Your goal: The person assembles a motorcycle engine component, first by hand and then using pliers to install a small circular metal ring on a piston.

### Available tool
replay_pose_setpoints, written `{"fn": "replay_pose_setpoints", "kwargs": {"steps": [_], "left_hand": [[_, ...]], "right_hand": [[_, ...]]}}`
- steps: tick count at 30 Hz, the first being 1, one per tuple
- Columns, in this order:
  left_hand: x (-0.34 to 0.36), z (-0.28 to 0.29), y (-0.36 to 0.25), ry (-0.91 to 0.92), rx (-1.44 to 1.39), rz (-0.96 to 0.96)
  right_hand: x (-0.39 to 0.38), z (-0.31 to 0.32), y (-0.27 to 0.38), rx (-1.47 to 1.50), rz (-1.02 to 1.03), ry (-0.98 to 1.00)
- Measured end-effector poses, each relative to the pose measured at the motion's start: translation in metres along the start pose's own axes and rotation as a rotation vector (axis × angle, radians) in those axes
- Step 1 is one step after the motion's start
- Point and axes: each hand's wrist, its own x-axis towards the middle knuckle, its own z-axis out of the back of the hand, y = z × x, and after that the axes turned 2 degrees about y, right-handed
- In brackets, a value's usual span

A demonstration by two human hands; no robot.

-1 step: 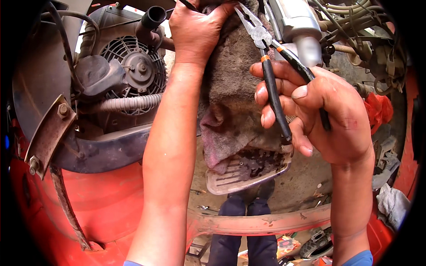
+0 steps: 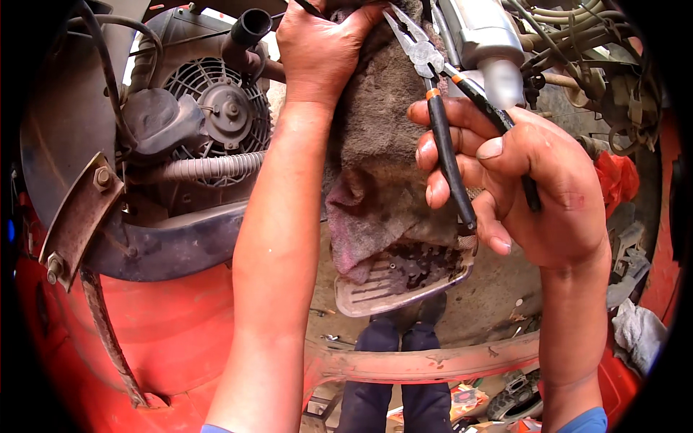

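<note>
My right hand [image 2: 545,173] holds a pair of long-nose pliers [image 2: 449,148] with black handles and orange bands. One handle lies under my thumb, the other across my fingers. The pliers' jaws are slightly parted and point up and left, their tips close to my left thumb. At the upper edge my left hand [image 2: 321,54] is bent closed, its fingertips hidden or cut off by the picture's edge. What it grips cannot be made out. A dirty brown cloth [image 2: 379,123] hangs down beside my left hand and behind the pliers, onto a grey ribbed tray [image 2: 361,294] wet with dark liquid.
On the left are a caged fan [image 2: 229,112], a corrugated hose [image 2: 206,168] and a rusty bracket [image 2: 83,220]. A silver cylindrical part [image 2: 484,36] and bundled pipes stand at upper right. A red crossbar [image 2: 433,364] runs below. A grey rag [image 2: 639,332] lies far right.
My right hand and the pliers have shifted very slightly to the right. Otherwise nothing visibly differs.
</note>
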Motion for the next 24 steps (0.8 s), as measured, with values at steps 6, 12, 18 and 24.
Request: {"fn": "replay_pose_setpoints", "kwargs": {"steps": [6, 12, 18, 24], "left_hand": [[-0.005, 0.002, 0.005, -0.041, 0.032, -0.037], [-0.007, -0.001, -0.005, -0.035, 0.231, -0.061], [-0.002, 0.002, 0.015, -0.081, 0.152, -0.087], [0.002, 0.010, 0.030, -0.164, 0.242, -0.179]], "right_hand": [[0.002, 0.000, -0.004, 0.065, -0.014, 0.010], [0.005, 0.005, -0.005, 0.053, 0.001, -0.005], [0.009, 0.010, 0.005, 0.100, -0.038, 0.040], [0.011, 0.009, 0.005, 0.126, -0.061, 0.073]]}}
